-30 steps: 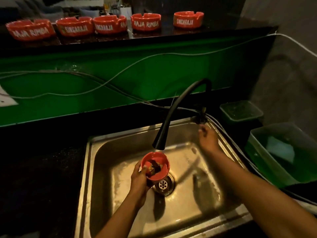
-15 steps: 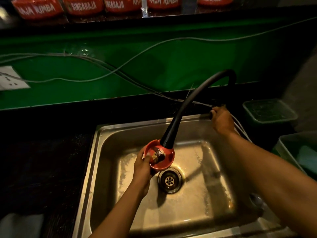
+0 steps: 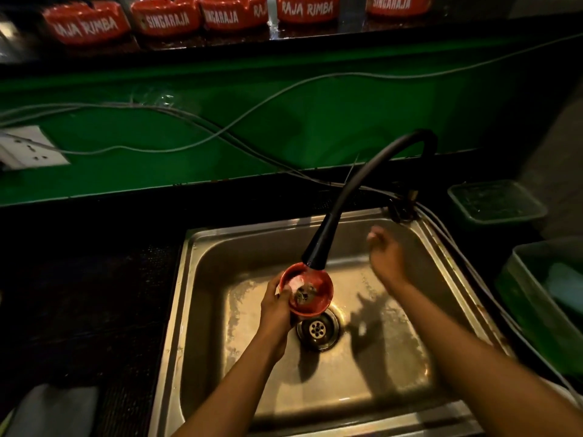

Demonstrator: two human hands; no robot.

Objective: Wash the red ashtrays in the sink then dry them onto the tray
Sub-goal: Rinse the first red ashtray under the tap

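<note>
So the ashtray (image 3: 306,291) is being held right under the nozzle of the black faucet (image 3: 318,250), just above the drain (image 3: 318,329), which makes sense: whatever gets rinsed out drops straight into the hole instead of spreading across the sink (image 3: 441,244). The left hand (image 3: 277,313) has its grip wrapped round the near-left rim, thumb over the edge, with the bowl tipped a bit toward the camera so the gunk inside (looks like ash or butts, plus something white, hard to tell exactly) faces the water. The right hand (image 3: 385,257) is hovering over the back right of the basin, grip loose and holding nothing, fingers a bit blurred, not far from the tap base (image 3: 402,206); my guess is it's about to help scrub. Up on the shelf (image 3: 347,36) behind the green wall there's a row of more ashtrays (image 3: 170,17) lined up, probably waiting their turn. Off to the right on the desk (image 3: 79,279) sit two green tubs (image 3: 495,203), maybe for drying, can't say.
</note>
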